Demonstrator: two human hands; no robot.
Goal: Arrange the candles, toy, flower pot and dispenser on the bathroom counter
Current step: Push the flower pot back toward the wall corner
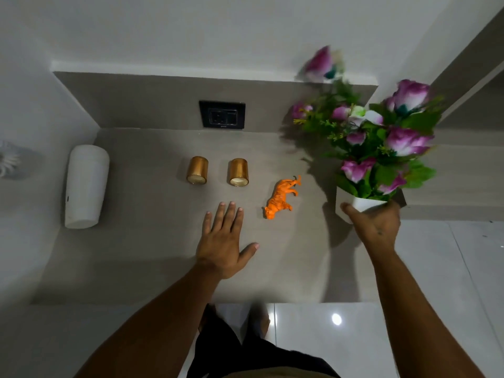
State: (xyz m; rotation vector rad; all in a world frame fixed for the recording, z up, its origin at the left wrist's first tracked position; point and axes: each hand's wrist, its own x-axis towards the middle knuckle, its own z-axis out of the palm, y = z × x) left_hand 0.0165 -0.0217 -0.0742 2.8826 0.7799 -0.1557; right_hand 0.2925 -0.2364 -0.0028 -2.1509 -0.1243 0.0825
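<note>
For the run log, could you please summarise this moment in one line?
right hand: gripping flower pot | left hand: open, empty | candles, toy: on counter

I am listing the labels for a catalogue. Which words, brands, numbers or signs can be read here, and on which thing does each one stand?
None can be read.
Socket plate: a small mark at its lower edge, too small to read.
White dispenser: one dark dot, no text.
Gold candles, orange toy, flower pot: no text visible.

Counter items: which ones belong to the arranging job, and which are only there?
Belong to the job: two gold candles, orange toy tiger, flower pot held by the right hand, white dispenser.

Only there: wall socket, white brush at far left.
</note>
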